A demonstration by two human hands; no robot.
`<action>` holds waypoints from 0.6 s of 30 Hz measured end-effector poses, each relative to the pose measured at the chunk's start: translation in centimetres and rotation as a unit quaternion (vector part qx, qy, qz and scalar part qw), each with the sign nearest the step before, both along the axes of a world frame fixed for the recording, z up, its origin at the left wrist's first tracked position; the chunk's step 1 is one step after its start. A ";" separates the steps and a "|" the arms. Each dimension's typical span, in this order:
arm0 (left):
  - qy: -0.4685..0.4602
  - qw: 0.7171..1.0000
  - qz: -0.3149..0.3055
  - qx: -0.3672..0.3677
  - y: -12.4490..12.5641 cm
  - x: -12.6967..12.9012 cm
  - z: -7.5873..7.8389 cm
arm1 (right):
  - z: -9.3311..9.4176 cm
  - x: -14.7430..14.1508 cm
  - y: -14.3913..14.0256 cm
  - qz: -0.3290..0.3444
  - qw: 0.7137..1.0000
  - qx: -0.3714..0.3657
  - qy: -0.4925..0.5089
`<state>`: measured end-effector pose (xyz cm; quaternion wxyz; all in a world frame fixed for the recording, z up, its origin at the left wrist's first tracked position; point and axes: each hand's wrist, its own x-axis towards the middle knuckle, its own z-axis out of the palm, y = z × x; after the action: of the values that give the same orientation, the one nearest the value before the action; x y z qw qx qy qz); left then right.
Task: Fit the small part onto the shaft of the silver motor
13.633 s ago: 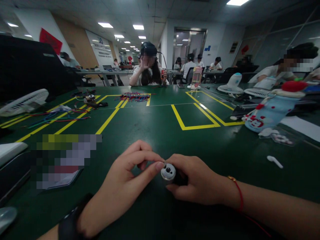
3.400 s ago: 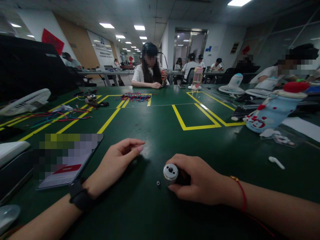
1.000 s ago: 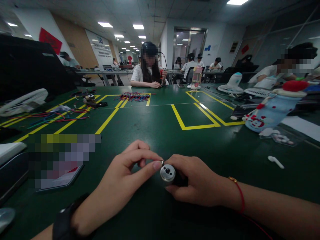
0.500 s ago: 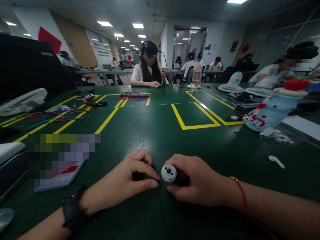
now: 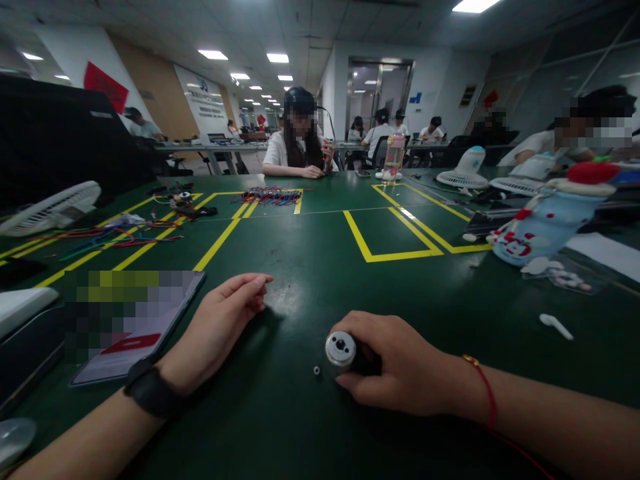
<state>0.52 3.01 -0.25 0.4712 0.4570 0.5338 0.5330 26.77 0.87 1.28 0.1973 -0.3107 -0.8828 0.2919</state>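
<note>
My right hand (image 5: pixel 395 363) is wrapped around a cylinder with a silver metal end (image 5: pixel 341 348), which looks like a small motor. Its round end faces up and shows a dark centre with two small holes; the rest is dark and mostly covered by my fingers. Just left of it, a tiny ring-shaped metal piece (image 5: pixel 317 371) lies on the green table (image 5: pixel 280 427). My left hand (image 5: pixel 223 327) is raised over the table near the phone-like tablet (image 5: pixel 135 345), its fingertips pinched together. Whatever may be between those fingertips is too small to see.
Loose coloured wires (image 5: pixel 125 233) and a wire bundle (image 5: pixel 273 195) lie farther back. A white earbud (image 5: pixel 556 327) and a blue bottle (image 5: pixel 545 223) are on the right. Yellow tape (image 5: pixel 400 257) marks the table. A person (image 5: pixel 299 143) sits opposite.
My left hand has moved away from the cylinder, to the left and farther forward, and its fingers have closed together. The tiny ring now shows on the table. My right hand keeps its hold.
</note>
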 end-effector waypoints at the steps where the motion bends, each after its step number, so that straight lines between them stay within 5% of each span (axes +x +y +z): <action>1: 0.008 1.000 0.003 0.003 0.0 0.0 0.1 | 0.0 0.0 0.0 0.000 1.000 0.001 -0.001; 3: 0.063 0.998 -0.028 0.001 -0.3 0.2 0.6 | 0.0 0.0 0.0 0.000 1.000 0.002 -0.002; 5: 0.163 0.978 -0.126 0.015 -0.8 0.3 1.1 | 0.0 0.0 0.0 0.001 1.000 0.002 0.000; 9: 0.322 0.885 -0.322 0.100 -1.8 0.9 1.9 | -0.1 0.0 0.0 0.001 1.000 0.000 0.001; 14: 0.392 0.836 -0.351 0.153 -2.6 2.0 1.8 | 0.0 -0.1 0.0 0.001 1.000 -0.001 0.009; 18: 0.336 0.877 -0.311 0.148 -3.1 2.6 2.1 | 0.1 0.0 0.0 0.001 1.000 0.001 0.009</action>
<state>3.15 -0.10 1.90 0.3322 0.8156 0.4047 0.2463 26.74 0.90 1.35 0.2055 -0.3073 -0.8816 0.2936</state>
